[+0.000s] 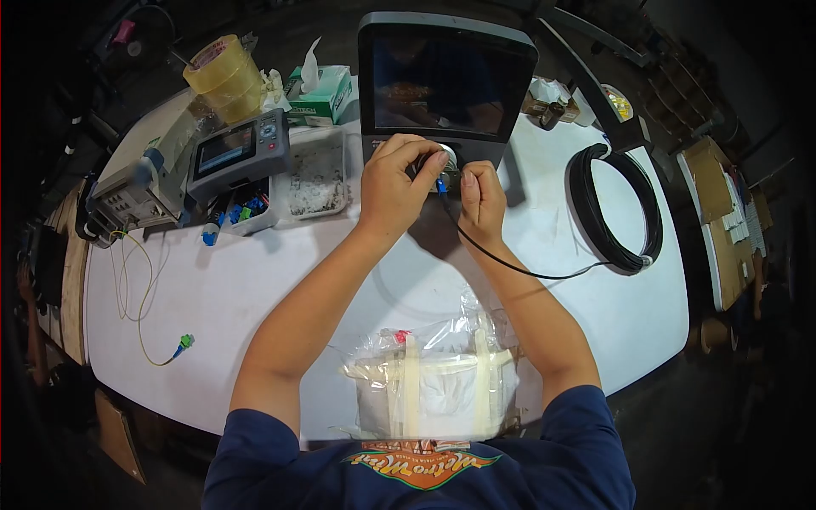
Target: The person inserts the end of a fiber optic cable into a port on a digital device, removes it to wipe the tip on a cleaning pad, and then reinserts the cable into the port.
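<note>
A black device with a dark screen (442, 81) stands at the back middle of the white table. Both hands are at the round metallic part low on its front. My left hand (398, 183) has its thumb and fingers pressed together beside a blue connector (441, 184); what lies between the fingertips is hidden. My right hand (482, 200) is curled just right of the connector, and its contents are too small to make out. A black cable (501, 262) runs from the connector under my right wrist to a black coil (582, 200) on the right.
At the left are a handheld meter (238, 153), a grey instrument (140, 183), tape rolls (225, 81), a tissue box (331, 98) and a clear tray (319, 174). A yellow fibre with a green connector (184, 342) lies front left. A plastic-wrapped pouch (438, 391) lies near my body.
</note>
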Action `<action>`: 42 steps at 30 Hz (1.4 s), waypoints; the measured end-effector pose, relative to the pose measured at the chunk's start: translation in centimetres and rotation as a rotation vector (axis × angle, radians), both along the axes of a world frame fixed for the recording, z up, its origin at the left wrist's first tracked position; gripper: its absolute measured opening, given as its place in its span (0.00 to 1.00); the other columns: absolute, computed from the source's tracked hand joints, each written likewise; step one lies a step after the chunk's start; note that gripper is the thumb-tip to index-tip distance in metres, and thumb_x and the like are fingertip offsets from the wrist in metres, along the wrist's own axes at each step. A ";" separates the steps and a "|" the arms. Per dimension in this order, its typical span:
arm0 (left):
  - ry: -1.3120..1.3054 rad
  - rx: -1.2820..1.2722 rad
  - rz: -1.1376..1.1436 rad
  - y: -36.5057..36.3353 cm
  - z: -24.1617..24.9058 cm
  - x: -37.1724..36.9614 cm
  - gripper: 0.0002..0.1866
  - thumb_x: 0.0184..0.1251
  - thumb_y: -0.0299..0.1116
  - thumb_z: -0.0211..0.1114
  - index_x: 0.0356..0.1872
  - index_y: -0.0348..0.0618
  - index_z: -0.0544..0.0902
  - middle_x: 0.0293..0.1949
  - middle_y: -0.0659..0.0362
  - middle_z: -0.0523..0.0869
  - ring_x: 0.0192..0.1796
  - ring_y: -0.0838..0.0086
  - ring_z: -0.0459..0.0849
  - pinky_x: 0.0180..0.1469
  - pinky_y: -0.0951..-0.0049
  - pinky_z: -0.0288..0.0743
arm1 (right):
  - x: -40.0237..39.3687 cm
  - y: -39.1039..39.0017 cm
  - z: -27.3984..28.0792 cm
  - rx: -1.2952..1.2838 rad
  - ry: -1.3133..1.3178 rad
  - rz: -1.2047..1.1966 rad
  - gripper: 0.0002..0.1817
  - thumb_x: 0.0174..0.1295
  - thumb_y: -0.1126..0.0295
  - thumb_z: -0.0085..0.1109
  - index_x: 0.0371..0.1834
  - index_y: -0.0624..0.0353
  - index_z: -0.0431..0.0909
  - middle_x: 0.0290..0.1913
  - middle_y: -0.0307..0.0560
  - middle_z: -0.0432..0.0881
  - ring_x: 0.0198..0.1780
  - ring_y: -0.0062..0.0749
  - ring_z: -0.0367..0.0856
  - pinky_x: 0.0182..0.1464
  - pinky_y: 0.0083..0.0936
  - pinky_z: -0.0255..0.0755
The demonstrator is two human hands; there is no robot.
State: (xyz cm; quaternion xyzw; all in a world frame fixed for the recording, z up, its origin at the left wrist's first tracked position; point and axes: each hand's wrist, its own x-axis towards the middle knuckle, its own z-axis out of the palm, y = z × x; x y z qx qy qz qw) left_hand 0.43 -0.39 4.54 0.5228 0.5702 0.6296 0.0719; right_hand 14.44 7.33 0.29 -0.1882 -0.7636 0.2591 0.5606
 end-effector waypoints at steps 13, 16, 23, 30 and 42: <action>-0.927 -0.196 -0.096 -0.6 -5.2 1.0 0.20 0.83 0.49 0.59 0.39 0.42 0.82 0.30 0.63 0.82 0.38 0.77 0.83 0.40 0.74 0.77 | 0.4 0.2 0.4 0.277 -0.074 0.034 0.26 0.59 0.71 0.69 0.61 0.63 0.75 0.59 0.56 0.77 0.55 0.47 0.79 0.54 0.33 0.77; -0.990 -0.331 -0.280 0.3 -6.0 0.5 0.27 0.81 0.61 0.53 0.42 0.44 0.83 0.32 0.61 0.84 0.41 0.74 0.86 0.48 0.66 0.83 | -0.1 -0.7 1.0 0.284 -0.134 -0.026 0.33 0.52 0.76 0.72 0.64 0.64 0.72 0.61 0.57 0.76 0.57 0.47 0.79 0.59 0.34 0.75; -1.314 -0.406 -0.730 -0.1 -3.5 0.7 0.36 0.79 0.69 0.46 0.66 0.47 0.77 0.56 0.56 0.85 0.56 0.65 0.87 0.59 0.59 0.83 | -0.7 -0.8 1.0 0.260 -0.116 -0.128 0.35 0.47 0.74 0.80 0.61 0.61 0.74 0.57 0.53 0.78 0.52 0.48 0.82 0.48 0.34 0.81; -1.343 -0.373 -0.806 0.5 -3.3 0.6 0.38 0.77 0.72 0.48 0.67 0.48 0.75 0.58 0.55 0.84 0.60 0.64 0.85 0.67 0.55 0.78 | -0.7 -0.7 0.9 0.259 -0.110 -0.144 0.34 0.47 0.74 0.80 0.60 0.59 0.75 0.56 0.52 0.77 0.51 0.49 0.82 0.46 0.34 0.81; -1.325 -0.385 -0.826 0.5 -3.8 0.3 0.38 0.75 0.73 0.51 0.66 0.51 0.76 0.53 0.58 0.85 0.53 0.66 0.86 0.64 0.56 0.80 | -0.4 -0.9 1.1 0.241 -0.123 -0.126 0.34 0.48 0.75 0.80 0.61 0.55 0.77 0.56 0.51 0.76 0.50 0.48 0.83 0.45 0.33 0.81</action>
